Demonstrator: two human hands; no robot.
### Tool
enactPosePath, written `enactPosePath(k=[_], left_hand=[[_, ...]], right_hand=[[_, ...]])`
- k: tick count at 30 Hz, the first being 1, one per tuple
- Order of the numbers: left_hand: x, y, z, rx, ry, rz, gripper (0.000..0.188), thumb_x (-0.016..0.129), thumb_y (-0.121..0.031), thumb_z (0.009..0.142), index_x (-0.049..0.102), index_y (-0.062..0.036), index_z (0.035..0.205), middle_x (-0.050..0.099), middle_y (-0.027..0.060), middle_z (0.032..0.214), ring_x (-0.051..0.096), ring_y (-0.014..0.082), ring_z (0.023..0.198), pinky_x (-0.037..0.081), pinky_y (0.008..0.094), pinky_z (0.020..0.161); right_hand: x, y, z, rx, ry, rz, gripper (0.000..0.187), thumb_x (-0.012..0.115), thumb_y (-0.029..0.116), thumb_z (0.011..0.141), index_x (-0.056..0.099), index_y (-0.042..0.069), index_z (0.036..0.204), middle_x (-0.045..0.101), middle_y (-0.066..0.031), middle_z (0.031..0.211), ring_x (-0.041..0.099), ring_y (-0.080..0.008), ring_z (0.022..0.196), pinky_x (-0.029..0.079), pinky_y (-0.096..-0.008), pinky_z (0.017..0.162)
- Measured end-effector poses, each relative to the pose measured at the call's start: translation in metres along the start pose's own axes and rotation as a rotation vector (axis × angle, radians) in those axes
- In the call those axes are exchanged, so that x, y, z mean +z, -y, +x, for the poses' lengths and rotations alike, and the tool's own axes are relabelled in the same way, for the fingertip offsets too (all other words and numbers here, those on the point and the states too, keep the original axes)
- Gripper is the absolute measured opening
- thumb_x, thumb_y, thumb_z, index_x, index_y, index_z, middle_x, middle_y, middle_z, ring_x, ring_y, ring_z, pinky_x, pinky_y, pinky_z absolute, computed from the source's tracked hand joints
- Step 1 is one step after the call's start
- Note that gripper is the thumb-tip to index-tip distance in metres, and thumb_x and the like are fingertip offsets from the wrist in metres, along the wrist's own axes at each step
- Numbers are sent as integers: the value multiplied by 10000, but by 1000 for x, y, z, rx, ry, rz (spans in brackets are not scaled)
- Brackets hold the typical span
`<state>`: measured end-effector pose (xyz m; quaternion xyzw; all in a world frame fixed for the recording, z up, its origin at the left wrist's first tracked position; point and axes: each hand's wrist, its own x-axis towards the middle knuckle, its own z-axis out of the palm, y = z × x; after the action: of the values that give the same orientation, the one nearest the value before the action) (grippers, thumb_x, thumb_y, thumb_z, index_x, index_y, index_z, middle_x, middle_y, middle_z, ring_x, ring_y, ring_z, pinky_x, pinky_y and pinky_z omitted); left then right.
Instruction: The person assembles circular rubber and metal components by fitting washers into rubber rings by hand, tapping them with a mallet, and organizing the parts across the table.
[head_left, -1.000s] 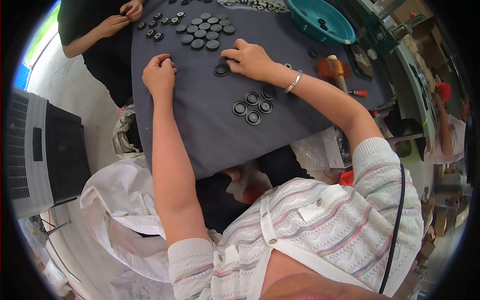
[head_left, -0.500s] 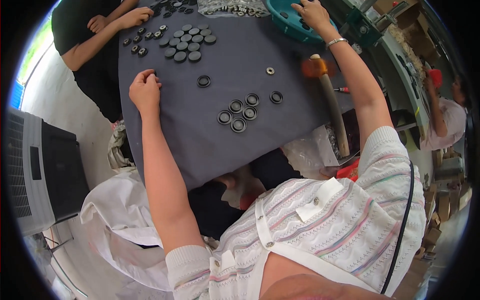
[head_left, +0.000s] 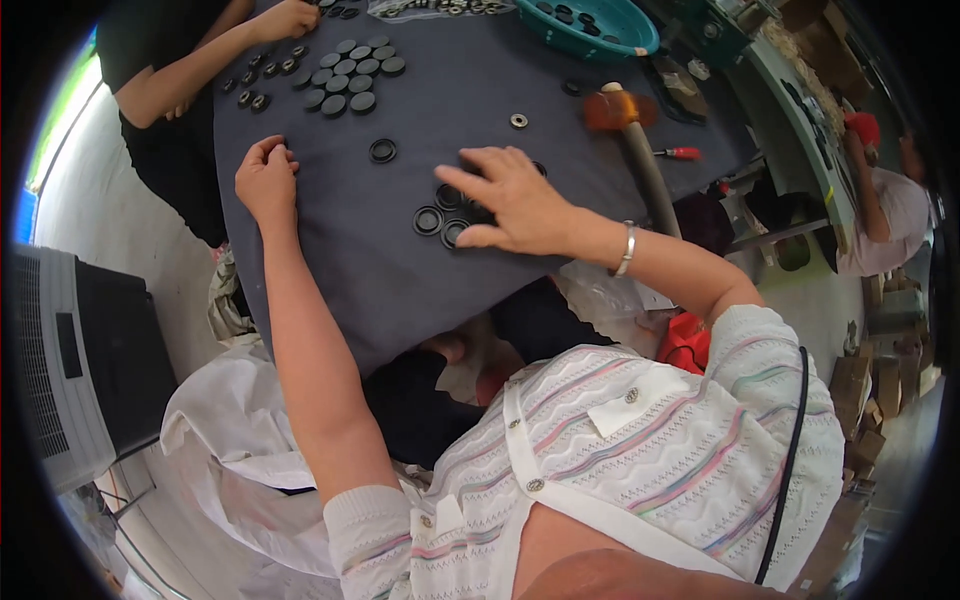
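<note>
On the dark grey cloth (head_left: 400,270), right hand (head_left: 515,200) lies flat, fingers spread over a cluster of black round rubber rings (head_left: 440,215), gripping nothing. Left hand (head_left: 265,178) sits loosely curled, empty. Farther off, teal plastic basket (head_left: 600,35).

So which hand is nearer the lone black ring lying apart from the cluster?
Left. The left hand rests just left of the lone black ring; the right hand lies farther right, over the ring cluster.
</note>
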<state>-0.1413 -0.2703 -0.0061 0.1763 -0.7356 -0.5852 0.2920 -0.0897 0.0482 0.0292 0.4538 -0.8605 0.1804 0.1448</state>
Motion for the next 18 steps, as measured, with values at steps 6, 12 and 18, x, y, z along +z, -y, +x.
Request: enactPosePath(k=[6, 12, 18], left_hand=[[-2, -2, -2, -60, 4, -27, 184, 560, -50, 836, 686, 0, 961, 640, 38, 716, 592, 87, 572, 453, 215, 503], [-3, 3, 1, -31, -3, -8, 182, 561, -50, 823, 692, 7, 936, 658, 50, 710, 612, 96, 568, 488, 227, 546], [-3, 1, 1, -10, -2, -34, 173, 566, -56, 830, 689, 10, 933, 659, 55, 715, 617, 104, 570, 493, 235, 551]], right_hand=[[15, 10, 13, -123, 144, -29, 532, 719, 369, 735, 586, 112, 1181, 517, -163, 1163, 497, -311, 1037, 401, -435, 910], [17, 10, 20, -243, 51, 22, 310, 739, 181, 677, 582, 75, 922, 517, -83, 876, 546, -234, 785, 476, -337, 610], [13, 6, 32, -233, -125, 86, 172, 693, 72, 681, 577, 55, 807, 485, -70, 704, 546, -236, 601, 466, -344, 520]])
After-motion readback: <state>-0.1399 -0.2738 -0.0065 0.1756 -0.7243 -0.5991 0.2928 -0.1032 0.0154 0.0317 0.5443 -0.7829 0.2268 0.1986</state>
